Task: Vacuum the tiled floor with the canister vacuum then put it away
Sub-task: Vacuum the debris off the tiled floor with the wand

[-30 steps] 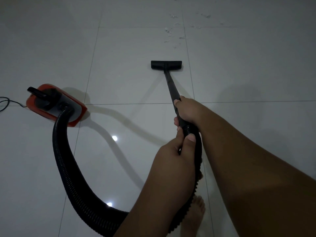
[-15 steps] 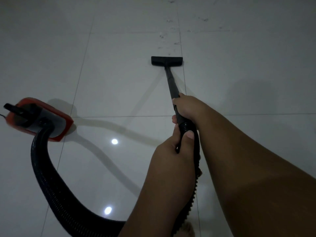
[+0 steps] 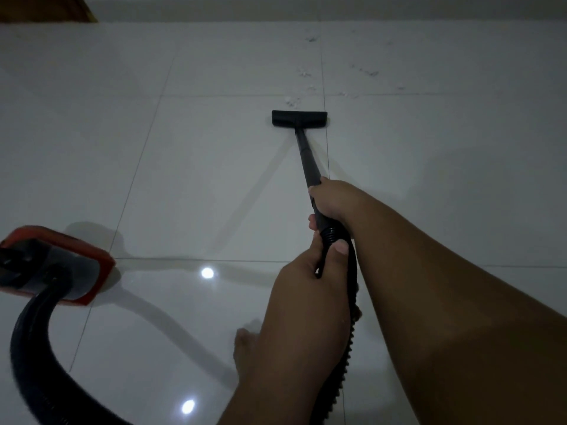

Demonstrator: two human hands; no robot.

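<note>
Gripping the wand [image 3: 306, 157] with both hands: right hand [image 3: 333, 202] curled round the tube just above the ribbed cuff; left hand [image 3: 306, 277] wrapped round the hose end directly below, thumb laid up along the cuff. Resting the floor nozzle [image 3: 299, 119] flat on the tiled floor [image 3: 184, 179], just short of the nearest white crumbs [image 3: 291, 101], with more scattered beyond toward the wall; judged mid-stroke in the vacuuming, with the putting away some way off.

To do the stroke well: push straight ahead, covering the nearest specks with the nozzle's full width; hold the underside flush with the tile, never tipped up at the front, to avoid shoving crumbs along instead of drawing them in; go slowly; then shift right for the specks across the grout line, overlapping each pass. Steer with the right hand; carry the hose's weight with the left.

Mind the hose [image 3: 27, 348] looping back to the red canister [image 3: 58, 265], low at the left and well apart from the nozzle; probably slack enough for a further reach, though hard to judge; tug gently, if at all, to avoid tipping it. Mind also the bare foot [image 3: 245, 342] on the tile just left of the left forearm.
</note>
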